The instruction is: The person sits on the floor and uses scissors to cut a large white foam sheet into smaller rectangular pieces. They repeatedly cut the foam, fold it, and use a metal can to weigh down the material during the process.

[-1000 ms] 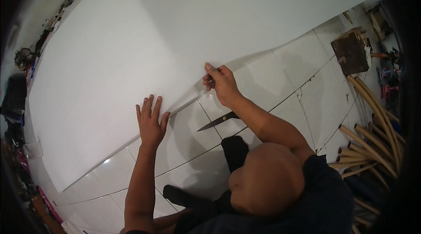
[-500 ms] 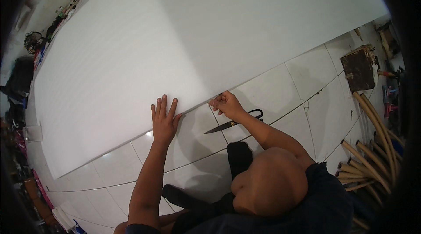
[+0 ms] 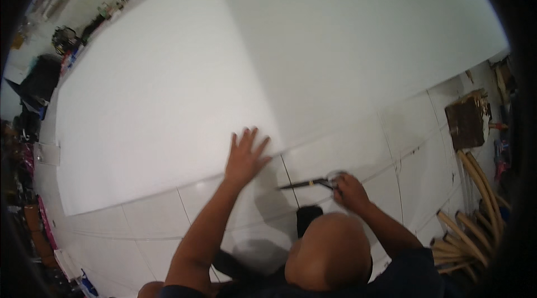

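Head view: white sheet (image 3: 168, 91) already spread over floor (image 3: 151, 208), no cut visible along near edge. Left hand (image 3: 246, 158) rested by that edge, fingers splayed wide. Right hand (image 3: 352, 193) held scissors (image 3: 306, 184) by handles, blades apart from sheet.

Count: one white sheet (image 3: 246, 69), one pair of scissors (image 3: 312, 183), one brown block (image 3: 467, 123), one left hand (image 3: 245, 159), one right hand (image 3: 352, 193); tan tubes (image 3: 465, 240): several.
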Tool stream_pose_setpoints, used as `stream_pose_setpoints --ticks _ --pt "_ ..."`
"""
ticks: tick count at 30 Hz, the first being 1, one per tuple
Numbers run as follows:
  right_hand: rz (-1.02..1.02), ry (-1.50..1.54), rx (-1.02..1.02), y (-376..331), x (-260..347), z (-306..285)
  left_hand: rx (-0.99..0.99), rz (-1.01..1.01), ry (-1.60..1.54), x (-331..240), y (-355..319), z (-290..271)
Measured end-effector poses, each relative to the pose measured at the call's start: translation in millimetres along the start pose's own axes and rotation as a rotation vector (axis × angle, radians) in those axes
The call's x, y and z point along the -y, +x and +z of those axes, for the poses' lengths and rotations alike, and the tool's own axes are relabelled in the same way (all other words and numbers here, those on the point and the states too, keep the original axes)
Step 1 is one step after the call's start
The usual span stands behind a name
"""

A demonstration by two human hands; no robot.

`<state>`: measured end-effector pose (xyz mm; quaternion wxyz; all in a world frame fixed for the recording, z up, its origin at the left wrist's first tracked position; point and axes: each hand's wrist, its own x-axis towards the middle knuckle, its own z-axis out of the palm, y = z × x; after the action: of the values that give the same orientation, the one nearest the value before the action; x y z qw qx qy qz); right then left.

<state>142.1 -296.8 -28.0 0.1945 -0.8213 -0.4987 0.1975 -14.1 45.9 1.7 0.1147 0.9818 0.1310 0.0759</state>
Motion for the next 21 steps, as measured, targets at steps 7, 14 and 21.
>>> stream_pose_setpoints --ticks 7,14,21 --pt "0.097 -0.197 0.153 -30 -14 -15 -0.022 0.066 -0.045 -10 16 10" --pt "0.418 0.448 0.578 -41 -1 -16 -0.048 0.021 0.006 -16 13 10" --pt "0.751 1.067 0.372 -81 83 11 -0.01 -0.12 -0.05 -34 3 4"
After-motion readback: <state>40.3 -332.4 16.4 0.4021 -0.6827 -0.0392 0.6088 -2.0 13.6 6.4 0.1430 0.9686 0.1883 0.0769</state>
